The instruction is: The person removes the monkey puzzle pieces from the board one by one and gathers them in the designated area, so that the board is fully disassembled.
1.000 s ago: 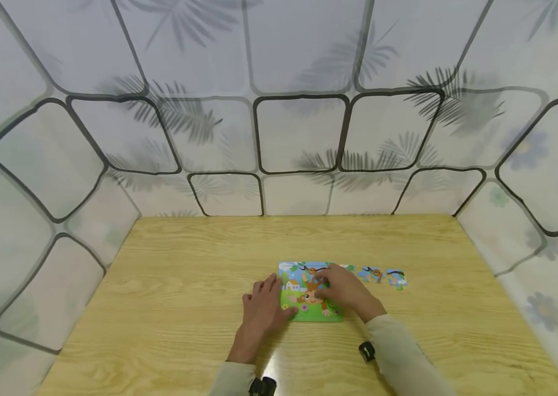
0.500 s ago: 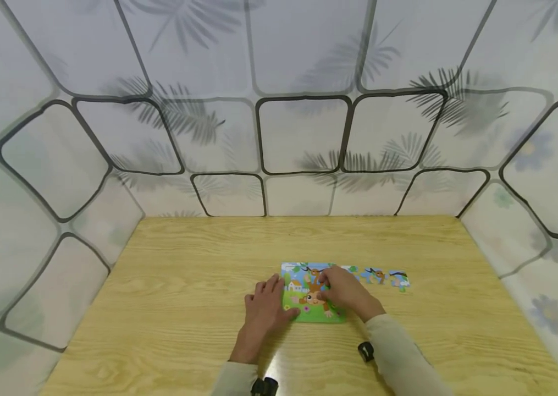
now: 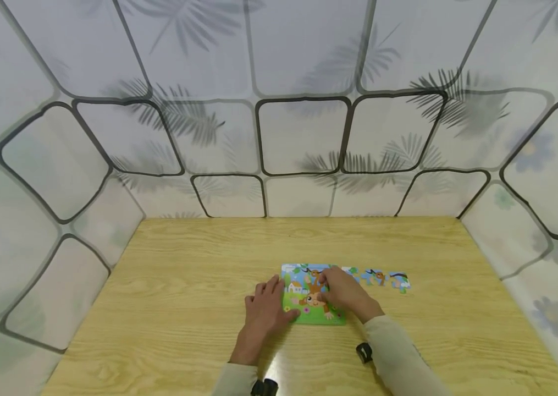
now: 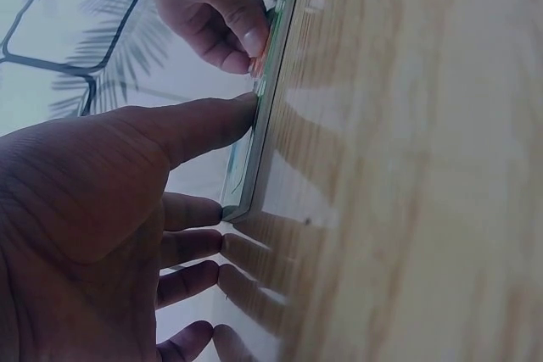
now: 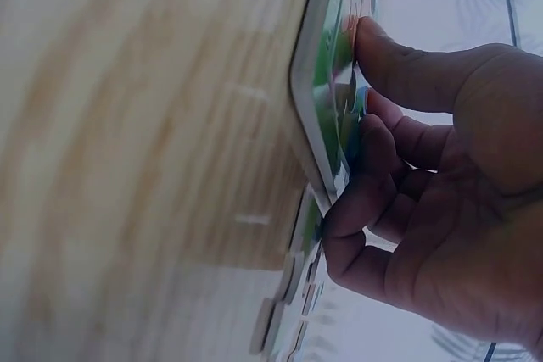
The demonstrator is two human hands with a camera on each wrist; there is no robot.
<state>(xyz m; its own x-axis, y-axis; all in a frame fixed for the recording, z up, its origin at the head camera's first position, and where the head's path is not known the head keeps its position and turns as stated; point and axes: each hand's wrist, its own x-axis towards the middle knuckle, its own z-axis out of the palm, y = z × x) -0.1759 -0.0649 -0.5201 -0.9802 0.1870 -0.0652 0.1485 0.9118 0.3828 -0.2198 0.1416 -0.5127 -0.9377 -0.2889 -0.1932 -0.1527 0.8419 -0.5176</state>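
A jigsaw puzzle (image 3: pixel 291 300) with a monkey, a house and green grass lies flat on the wooden table. My left hand (image 3: pixel 265 305) steadies it, thumb on its front left part and the other fingers spread along its left edge. Over the puzzle's right half, my right hand (image 3: pixel 345 291) has its fingers curled down, pinching a puzzle piece at the monkey. In the right wrist view a bluish piece (image 5: pixel 362 101) shows between thumb and fingers; the hand covers most of it. Orange print (image 4: pixel 260 58) appears under the right thumb in the left wrist view.
Loose puzzle pieces lie in a row right of the puzzle, among them a piece with a brown figure (image 3: pixel 376 276) and a corner piece with a branch (image 3: pixel 399 280). Patterned fabric walls (image 3: pixel 298 137) close off the table (image 3: pixel 199 264) at the back and sides.
The head view shifts slightly. Both hands stay in nearly the same place on the puzzle, and the loose pieces keep their positions.
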